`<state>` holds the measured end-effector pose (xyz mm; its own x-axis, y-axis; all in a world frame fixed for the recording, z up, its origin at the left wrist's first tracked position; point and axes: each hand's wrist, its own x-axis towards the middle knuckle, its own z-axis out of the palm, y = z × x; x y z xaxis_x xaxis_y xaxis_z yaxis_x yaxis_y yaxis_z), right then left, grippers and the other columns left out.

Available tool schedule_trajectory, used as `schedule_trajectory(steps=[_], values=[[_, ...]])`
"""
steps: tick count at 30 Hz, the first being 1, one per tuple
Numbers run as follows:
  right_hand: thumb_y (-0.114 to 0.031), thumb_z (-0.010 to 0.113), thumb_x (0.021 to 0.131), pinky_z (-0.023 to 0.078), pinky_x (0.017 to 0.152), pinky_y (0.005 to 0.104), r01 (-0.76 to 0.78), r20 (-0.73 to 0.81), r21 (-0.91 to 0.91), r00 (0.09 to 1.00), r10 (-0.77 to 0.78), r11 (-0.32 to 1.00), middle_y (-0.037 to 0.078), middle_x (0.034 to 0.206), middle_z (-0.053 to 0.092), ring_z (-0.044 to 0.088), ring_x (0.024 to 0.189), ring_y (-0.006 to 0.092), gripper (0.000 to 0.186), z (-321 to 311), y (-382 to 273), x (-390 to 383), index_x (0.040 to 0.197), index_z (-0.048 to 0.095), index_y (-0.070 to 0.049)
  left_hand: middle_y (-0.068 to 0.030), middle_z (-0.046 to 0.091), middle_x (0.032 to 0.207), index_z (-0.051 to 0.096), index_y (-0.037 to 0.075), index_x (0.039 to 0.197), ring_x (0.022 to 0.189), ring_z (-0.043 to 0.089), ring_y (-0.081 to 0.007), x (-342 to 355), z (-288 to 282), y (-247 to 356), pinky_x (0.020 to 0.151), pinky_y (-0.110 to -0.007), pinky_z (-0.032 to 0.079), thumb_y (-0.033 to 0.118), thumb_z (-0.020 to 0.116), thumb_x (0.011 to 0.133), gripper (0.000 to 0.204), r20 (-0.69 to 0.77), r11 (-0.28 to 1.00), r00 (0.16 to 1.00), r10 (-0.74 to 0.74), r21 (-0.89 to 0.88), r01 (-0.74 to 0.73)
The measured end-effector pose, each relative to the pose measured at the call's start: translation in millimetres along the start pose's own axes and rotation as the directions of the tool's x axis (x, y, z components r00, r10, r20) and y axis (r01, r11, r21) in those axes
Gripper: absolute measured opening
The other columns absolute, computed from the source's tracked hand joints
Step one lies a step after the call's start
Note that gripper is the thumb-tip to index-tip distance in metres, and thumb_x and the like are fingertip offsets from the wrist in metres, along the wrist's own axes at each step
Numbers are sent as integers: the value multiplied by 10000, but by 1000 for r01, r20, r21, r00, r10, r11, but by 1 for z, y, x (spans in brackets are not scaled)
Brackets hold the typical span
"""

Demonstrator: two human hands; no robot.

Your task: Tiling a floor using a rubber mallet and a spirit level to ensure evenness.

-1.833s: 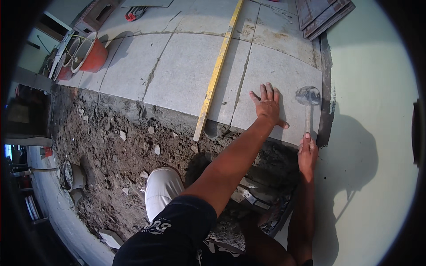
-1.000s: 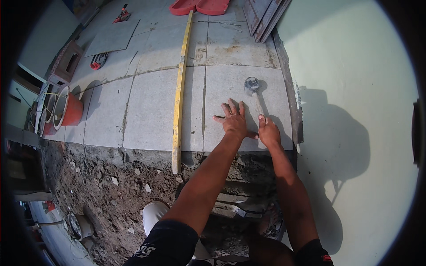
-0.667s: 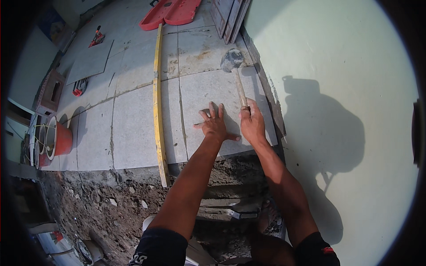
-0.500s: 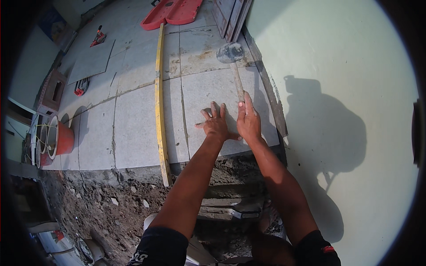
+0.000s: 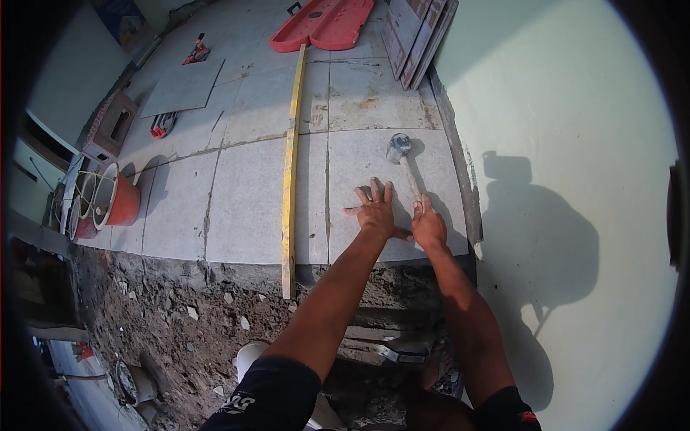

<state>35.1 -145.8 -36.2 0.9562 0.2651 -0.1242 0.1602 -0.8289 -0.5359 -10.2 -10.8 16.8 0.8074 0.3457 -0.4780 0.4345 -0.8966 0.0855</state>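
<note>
mallet [image 5: 398, 148] over a pale tile [image 5: 363, 161], right of the middle of the frame
the right hand [image 5: 430, 225] has its grip closed round the mallet's handle. the left hand [image 5: 376, 215] lies flat on the tile, fingers spread, holding nothing. soft, even taps would likely work best, with those fingers well away from the mallet's head. the long yellow bar [image 5: 290, 179] lies to the tile's left.

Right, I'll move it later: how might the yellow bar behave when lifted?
The yellow bar is probably stiff: its near end juts past the tiles without visible sag. Being long and narrow, it may swing if gripped at one end.
</note>
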Motion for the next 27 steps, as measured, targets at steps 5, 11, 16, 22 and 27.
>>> schedule_trajectory(steps=[5,11,16,22,27], values=[[-381,485,1061,519,860,518,13,-95,137,995,0,990,241,1011,722,681,953,464,418,-21,-5,2,1287,637,-63,-185,29,1726,23,180,1671,1565,110,-459,12,2,4,1140,-746,289,797,874,480,1589,-9,994,999,36,100,-35],[-332,476,1076,524,813,540,332,-438,386,887,-145,861,260,996,713,679,959,482,381,-59,-50,-4,1293,602,-45,-263,89,1700,56,151,1669,1584,122,-407,10,1,1,1184,-679,272,802,871,474,1586,-30,992,996,88,94,-85],[-308,495,1075,538,809,533,198,-293,107,943,-160,974,249,1018,717,684,955,476,347,-26,-22,9,1294,602,-62,-260,96,1701,54,185,1673,1586,111,-410,11,3,-2,1193,-669,261,802,869,477,1573,-34,994,994,102,49,-100],[-349,490,1060,544,826,546,147,-254,-51,955,-155,988,265,1030,717,689,952,469,404,6,9,2,1327,586,-62,-256,86,1706,38,207,1675,1586,107,-417,13,4,-2,1188,-678,261,800,869,479,1572,-37,993,995,98,65,-95],[-351,508,1048,550,815,534,82,-203,-114,974,-104,990,250,1010,723,699,928,453,402,6,19,1,1314,606,-66,-265,63,1706,26,177,1674,1589,80,-418,11,2,-2,1176,-704,248,810,859,486,1583,-31,992,993,116,56,-114]])
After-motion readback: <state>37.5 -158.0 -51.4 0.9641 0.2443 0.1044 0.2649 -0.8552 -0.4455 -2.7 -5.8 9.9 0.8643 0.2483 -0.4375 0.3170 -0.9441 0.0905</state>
